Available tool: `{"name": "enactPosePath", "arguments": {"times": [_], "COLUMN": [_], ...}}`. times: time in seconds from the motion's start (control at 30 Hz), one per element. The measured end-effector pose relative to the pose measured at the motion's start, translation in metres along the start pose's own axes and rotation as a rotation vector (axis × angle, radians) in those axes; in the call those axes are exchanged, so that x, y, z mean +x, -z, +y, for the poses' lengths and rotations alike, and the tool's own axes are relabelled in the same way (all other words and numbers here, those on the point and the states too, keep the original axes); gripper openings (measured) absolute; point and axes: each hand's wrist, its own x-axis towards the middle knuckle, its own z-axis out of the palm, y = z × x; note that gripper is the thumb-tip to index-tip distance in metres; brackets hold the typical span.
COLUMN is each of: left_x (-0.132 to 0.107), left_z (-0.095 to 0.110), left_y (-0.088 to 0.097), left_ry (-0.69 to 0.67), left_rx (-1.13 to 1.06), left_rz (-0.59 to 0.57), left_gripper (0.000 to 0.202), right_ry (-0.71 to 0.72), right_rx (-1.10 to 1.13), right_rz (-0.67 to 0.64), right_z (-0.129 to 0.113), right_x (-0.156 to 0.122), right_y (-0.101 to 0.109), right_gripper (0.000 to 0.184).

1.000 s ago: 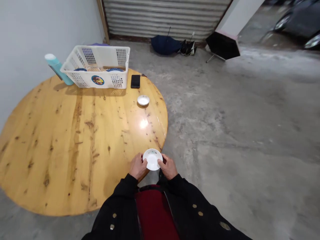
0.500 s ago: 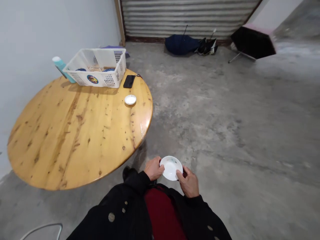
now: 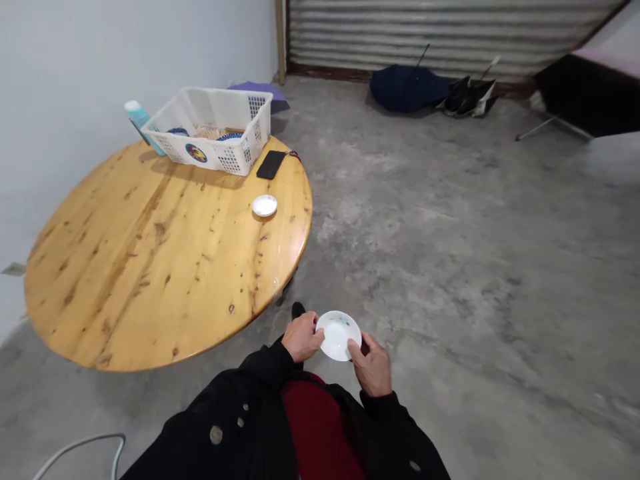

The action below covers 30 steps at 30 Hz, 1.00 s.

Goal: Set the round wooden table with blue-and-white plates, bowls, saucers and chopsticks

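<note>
A small white bowl (image 3: 338, 339) with a faint pattern inside is held in front of my body, its opening tilted toward me. My left hand (image 3: 303, 337) grips its left rim, thumb over the edge. On the opposite side, my right hand (image 3: 371, 365) pinches the rim with the thumb inside; the fingers beneath are partly hidden. To the upper left, a small white dish (image 3: 265, 206) rests on the round wooden table (image 3: 200, 247), apart from both hands.
On the table's far side stand a white plastic basket (image 3: 220, 160) with blue-patterned items inside, a turquoise bottle (image 3: 150, 133) and a black phone (image 3: 271, 165). Umbrellas, including a dark blue one (image 3: 407, 89), lie by the shutter (image 3: 450, 30). A grey cable (image 3: 95, 439) loops at lower left.
The view has swung left, and the umbrellas and basket appear further right. Both hands keep hold of the bowl, which sits almost the same in front of me.
</note>
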Motion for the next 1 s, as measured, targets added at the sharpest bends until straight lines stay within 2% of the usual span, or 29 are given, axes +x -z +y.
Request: {"name": "enactPosePath", "arguments": {"times": [0.23,0.37,0.47,0.73,0.87,1.0], "left_x": [0.072,0.105,0.122,0.15,0.17,0.202], "left_z": [0.017,0.022,0.026,0.029,0.024,0.014], "left_y": [0.038,0.065,0.083,0.124,0.138,0.15], "left_ry": [0.056,0.092,0.127,0.259,0.332,0.449], "left_rx": [-0.143,-0.224,-0.281,-0.375,-0.447,-0.596], "left_rz": [0.121,0.179,0.228,0.339,0.462,0.643], "left_gripper": [0.016,0.016,0.016,0.02,0.02,0.022], "right_ry": [0.12,0.178,0.209,0.284,0.387,0.525], "right_rx": [-0.036,-0.047,-0.029,-0.049,-0.11,-0.15], "right_rz": [-0.117,-0.207,-0.256,-0.344,-0.455,-0.609], "right_z": [-0.034,-0.06,-0.078,-0.126,-0.155,-0.189], "right_x": [0.11,0.167,0.197,0.253,0.295,0.343], "right_y": [0.0,-0.007,-0.014,-0.039,-0.06,-0.09], "right_gripper": [0.053,0.052,0.051,0.048,0.044,0.039]}}
